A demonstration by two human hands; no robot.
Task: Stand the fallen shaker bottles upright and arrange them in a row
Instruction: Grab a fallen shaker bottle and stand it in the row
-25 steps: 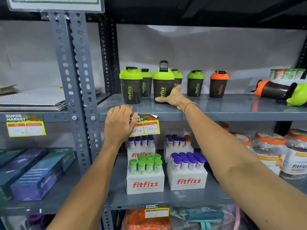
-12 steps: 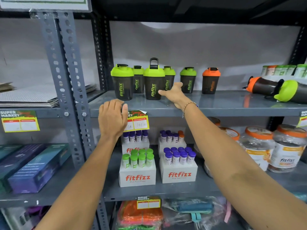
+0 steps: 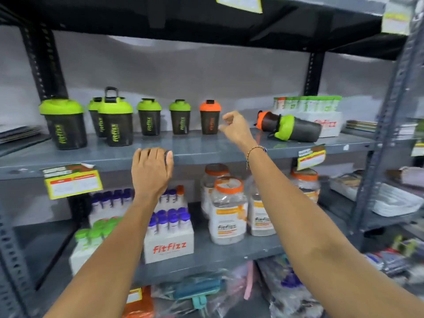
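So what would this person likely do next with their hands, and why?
Probably reach the right hand further right to the green-lidded shaker, lying on its side in front of the fallen orange-lidded shaker. That hand is empty, raised just past the upright orange shaker, while the left hand rests on the shelf edge.

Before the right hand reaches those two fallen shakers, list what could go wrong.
1. The fallen green-lid shaker lies on its side close to the shelf front; a nudge could roll it off.
2. The fallen orange-lid shaker sits behind it, touching or nearly so, so lifting one may shift the other.
3. The right hand hangs beside the upright orange-lid shaker and could clip it.
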